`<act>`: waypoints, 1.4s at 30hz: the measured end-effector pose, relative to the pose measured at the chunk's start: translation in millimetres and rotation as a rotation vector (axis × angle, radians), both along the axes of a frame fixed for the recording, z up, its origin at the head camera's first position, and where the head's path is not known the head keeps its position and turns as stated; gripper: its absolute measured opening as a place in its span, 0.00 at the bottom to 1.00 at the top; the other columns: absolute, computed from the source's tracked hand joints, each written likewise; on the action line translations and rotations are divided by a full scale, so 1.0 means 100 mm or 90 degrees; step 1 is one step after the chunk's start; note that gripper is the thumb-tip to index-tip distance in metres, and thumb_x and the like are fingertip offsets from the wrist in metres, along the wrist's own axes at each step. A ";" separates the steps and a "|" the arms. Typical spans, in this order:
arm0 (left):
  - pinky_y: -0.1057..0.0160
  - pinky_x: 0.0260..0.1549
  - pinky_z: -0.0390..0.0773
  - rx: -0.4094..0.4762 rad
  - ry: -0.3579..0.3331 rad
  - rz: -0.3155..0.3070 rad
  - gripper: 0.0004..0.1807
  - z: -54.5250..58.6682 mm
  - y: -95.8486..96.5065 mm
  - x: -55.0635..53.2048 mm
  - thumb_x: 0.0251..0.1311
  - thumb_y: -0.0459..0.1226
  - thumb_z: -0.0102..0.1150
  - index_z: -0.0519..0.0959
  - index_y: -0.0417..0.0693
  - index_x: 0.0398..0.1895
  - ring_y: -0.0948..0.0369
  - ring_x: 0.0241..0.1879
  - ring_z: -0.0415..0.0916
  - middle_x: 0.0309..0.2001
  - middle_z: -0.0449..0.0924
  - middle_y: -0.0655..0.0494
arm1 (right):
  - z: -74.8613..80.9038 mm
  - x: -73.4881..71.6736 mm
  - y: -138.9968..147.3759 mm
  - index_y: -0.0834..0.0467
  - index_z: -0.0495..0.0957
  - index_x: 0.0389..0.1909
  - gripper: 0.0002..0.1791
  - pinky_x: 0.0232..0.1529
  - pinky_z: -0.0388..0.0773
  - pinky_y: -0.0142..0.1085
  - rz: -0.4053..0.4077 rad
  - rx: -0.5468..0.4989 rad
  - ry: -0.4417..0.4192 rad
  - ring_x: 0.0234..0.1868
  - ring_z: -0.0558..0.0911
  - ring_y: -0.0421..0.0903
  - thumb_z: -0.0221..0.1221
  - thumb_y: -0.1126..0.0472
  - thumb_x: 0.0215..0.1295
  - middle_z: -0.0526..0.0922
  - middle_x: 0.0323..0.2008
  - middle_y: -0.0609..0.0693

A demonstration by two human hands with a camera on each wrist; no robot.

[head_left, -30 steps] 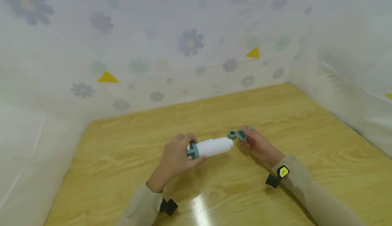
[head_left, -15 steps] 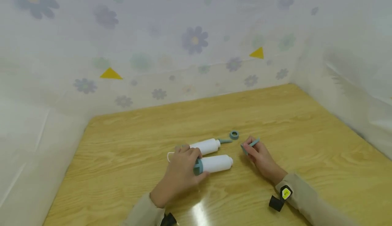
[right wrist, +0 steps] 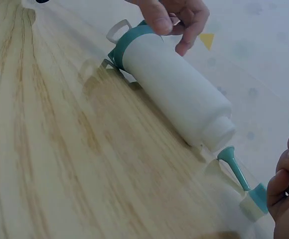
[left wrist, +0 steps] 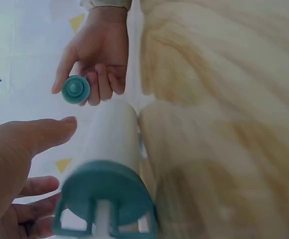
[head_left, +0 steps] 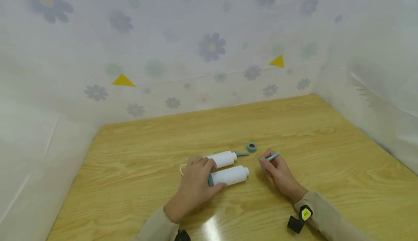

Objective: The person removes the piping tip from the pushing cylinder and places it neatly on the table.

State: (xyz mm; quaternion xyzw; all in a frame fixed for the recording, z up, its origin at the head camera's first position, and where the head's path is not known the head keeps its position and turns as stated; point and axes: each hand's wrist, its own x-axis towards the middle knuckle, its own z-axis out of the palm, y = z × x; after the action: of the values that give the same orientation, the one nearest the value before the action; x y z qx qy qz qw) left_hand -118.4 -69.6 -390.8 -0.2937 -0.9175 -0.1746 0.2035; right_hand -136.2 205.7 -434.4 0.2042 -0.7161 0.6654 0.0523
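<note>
Two white syringe-like tubes with teal end caps lie side by side on the wooden table. My left hand [head_left: 194, 186] spreads over the capped end of the near tube [head_left: 230, 175], its thumb and fingers apart beside the tube in the left wrist view. The far tube [head_left: 223, 159], with a white loop handle [head_left: 182, 168], is partly hidden under my left fingers. Past its tip lies a slim teal nozzle [head_left: 241, 154], and beyond that a teal ring [head_left: 251, 147]. My right hand [head_left: 281, 175] pinches another teal nozzle [head_left: 273, 156], its round base [left wrist: 75, 89] towards the left wrist camera.
A pale flowered sheet [head_left: 183, 52] with yellow triangles rises behind the wooden table [head_left: 156, 135] and along both sides. Black wrist straps [head_left: 295, 224] sit on the sleeves. Wood surface surrounds the tubes on every side.
My left hand has brought the near tube down towards me onto the table, uncovering the far tube and its nozzle. My right hand has drawn back from the ring and turned its nozzle.
</note>
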 end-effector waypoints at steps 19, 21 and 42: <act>0.73 0.28 0.66 -0.009 0.006 -0.068 0.20 0.19 0.81 -0.03 0.62 0.50 0.61 0.75 0.44 0.44 0.66 0.29 0.73 0.29 0.77 0.61 | 0.15 0.15 -0.33 0.53 0.63 0.29 0.14 0.20 0.51 0.42 0.054 -0.082 -0.051 0.20 0.63 0.33 0.37 0.59 0.79 0.66 0.22 0.36; 0.73 0.28 0.67 -0.004 0.003 -0.080 0.21 0.17 0.83 -0.05 0.62 0.49 0.61 0.74 0.42 0.47 0.67 0.27 0.72 0.28 0.77 0.60 | 0.15 0.16 -0.33 0.53 0.63 0.28 0.15 0.19 0.51 0.40 0.042 -0.091 -0.069 0.19 0.63 0.32 0.37 0.59 0.79 0.66 0.22 0.36; 0.69 0.40 0.78 0.038 -0.044 -0.120 0.20 0.12 0.88 -0.04 0.69 0.46 0.52 0.71 0.44 0.57 0.61 0.47 0.78 0.47 0.79 0.53 | 0.11 0.19 -0.14 0.50 0.74 0.39 0.23 0.36 0.75 0.25 0.190 -0.396 -0.233 0.33 0.79 0.33 0.29 0.51 0.80 0.81 0.34 0.40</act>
State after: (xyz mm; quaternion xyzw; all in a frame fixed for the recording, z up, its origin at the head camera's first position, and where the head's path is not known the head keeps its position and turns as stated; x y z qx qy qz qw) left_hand -122.3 18.4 -378.5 -0.3663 -0.8867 -0.2304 0.1628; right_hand -117.5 191.3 -423.1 0.1588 -0.4400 0.8764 -0.1143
